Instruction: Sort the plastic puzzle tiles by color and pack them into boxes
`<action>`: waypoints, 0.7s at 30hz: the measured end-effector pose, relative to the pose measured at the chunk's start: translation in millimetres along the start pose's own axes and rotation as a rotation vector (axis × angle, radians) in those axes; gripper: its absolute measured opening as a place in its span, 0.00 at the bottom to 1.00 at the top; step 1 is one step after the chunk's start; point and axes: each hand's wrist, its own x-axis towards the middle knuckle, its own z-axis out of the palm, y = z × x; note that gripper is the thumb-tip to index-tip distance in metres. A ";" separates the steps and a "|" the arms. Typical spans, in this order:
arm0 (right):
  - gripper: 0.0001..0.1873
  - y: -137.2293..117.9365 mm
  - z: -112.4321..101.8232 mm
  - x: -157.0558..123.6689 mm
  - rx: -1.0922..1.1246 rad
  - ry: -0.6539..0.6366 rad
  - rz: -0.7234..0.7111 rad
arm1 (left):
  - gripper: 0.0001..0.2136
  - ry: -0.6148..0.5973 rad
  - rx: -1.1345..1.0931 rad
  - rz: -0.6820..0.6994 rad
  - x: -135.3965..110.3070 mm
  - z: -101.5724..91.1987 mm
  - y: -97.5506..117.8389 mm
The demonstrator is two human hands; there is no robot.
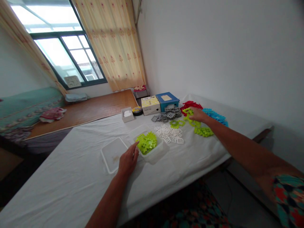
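Observation:
A clear plastic container [158, 155] on the white-covered table holds a heap of lime-green snowflake-shaped building pieces [147, 142]. At its left side, my left hand [129, 158] has its fingers closed on the rim. Farther away to the right, my right hand [197, 114] grips a lime-green building piece [188, 111], its fingers partly hidden. Just below this hand lie more lime-green pieces [203, 131]. Red pieces [192, 104] are heaped behind the hand, and blue pieces [215, 116] lie to its right, partly covered by my forearm.
The container's flat lid [114, 155] lies to its left. White pieces [169, 133] and grey pieces [167, 113] are spread behind. Farther back stand a blue box [167, 99], a yellow-and-white box [150, 105], a round black tin [137, 110] and a small white box [127, 115].

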 end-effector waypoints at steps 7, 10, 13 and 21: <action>0.29 -93.6 1.1 -9.3 0.805 -0.001 -0.052 | 0.20 -0.013 -0.001 -0.013 -0.8 -0.9 4.2; 0.28 -154.5 17.7 -20.1 1.072 -0.182 -0.070 | 0.20 -0.018 -0.004 -0.024 -1.6 -3.3 8.1; 0.27 -202.7 40.1 -28.4 1.061 -0.263 -0.142 | 0.21 -0.039 -0.007 -0.041 -2.1 -4.4 9.5; 0.26 -231.1 73.0 -30.5 0.922 -0.265 -0.324 | 0.22 -0.035 -0.060 -0.053 -2.4 -5.0 9.0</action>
